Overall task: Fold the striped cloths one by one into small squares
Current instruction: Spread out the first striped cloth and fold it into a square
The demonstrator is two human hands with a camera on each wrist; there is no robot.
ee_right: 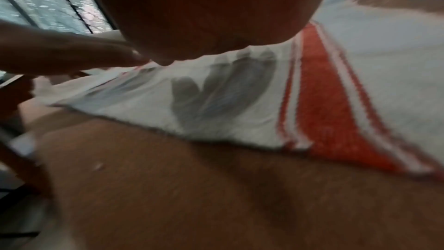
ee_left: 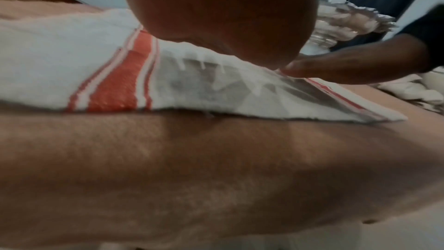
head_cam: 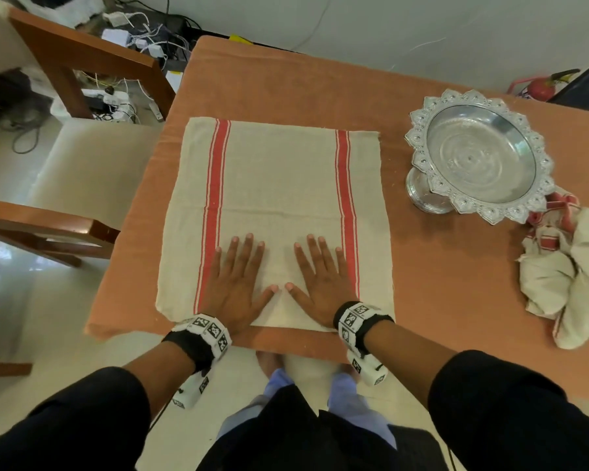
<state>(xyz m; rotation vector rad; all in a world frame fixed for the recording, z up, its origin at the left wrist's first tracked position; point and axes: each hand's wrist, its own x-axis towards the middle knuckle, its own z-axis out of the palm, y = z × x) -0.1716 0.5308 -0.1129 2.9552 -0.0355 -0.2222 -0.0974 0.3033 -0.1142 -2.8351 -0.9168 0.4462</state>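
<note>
A beige cloth with two red stripes (head_cam: pixel 279 185) lies spread flat on the orange-covered table (head_cam: pixel 439 277). My left hand (head_cam: pixel 237 283) and right hand (head_cam: pixel 320 277) press palm down on its near half, fingers straight and spread, thumbs almost touching. Each hand sits just inside a red stripe. The left wrist view shows the cloth's near edge (ee_left: pixel 168 90) under the heel of my left hand (ee_left: pixel 223 26). The right wrist view shows the same cloth (ee_right: pixel 216 105) below my right hand (ee_right: pixel 216 16). A crumpled heap of more striped cloths (head_cam: pixel 568 277) lies at the table's right edge.
An ornate silver pedestal bowl (head_cam: pixel 480 154) stands right of the spread cloth, next to the heap. A wooden chair (head_cam: pixel 68 137) sits left of the table. Cables and power strips (head_cam: pixel 126 39) litter the floor behind it.
</note>
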